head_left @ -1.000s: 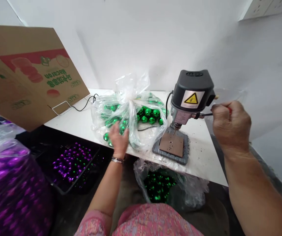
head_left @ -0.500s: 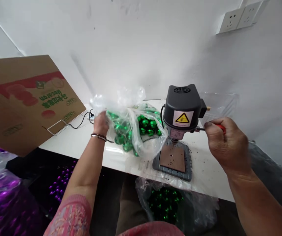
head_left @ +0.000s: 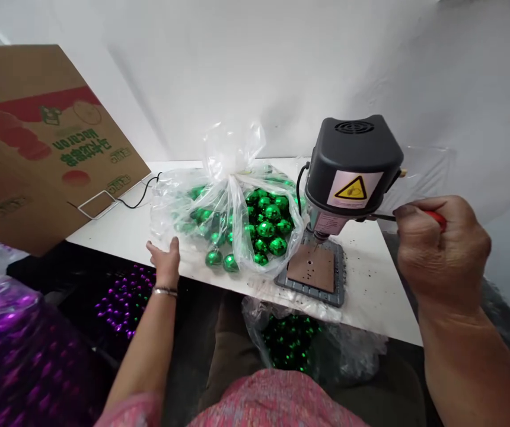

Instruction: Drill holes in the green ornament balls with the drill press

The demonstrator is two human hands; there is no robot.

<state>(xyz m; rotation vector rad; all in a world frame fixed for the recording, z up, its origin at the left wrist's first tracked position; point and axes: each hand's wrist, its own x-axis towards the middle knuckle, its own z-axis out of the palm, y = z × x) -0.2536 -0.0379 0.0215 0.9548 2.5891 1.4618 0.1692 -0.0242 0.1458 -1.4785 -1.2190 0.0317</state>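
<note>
My left hand (head_left: 165, 259) lies open at the table's front edge, fingers apart, just beside a clear plastic bag (head_left: 184, 204) of shiny green baubles (head_left: 266, 228). Its gathered neck stands upward. A few baubles sit low against the plastic near my fingers. My right hand (head_left: 444, 255) is closed around the red-handled lever (head_left: 435, 217) of a black bench drill press (head_left: 353, 166). The drill bit is mostly hidden above a brown-topped grey base plate (head_left: 312, 268).
A cardboard box flap (head_left: 45, 136) juts in at upper left over the white table (head_left: 370, 284). Below the table edge are a black tray of purple and green baubles (head_left: 124, 302), a bag of purple baubles (head_left: 15, 356), and a bag of green baubles (head_left: 288, 341).
My left hand has let go of the bag's neck and dropped to the table edge, opening its fingers. The bag has settled with its neck upright. My right hand stays on the lever.
</note>
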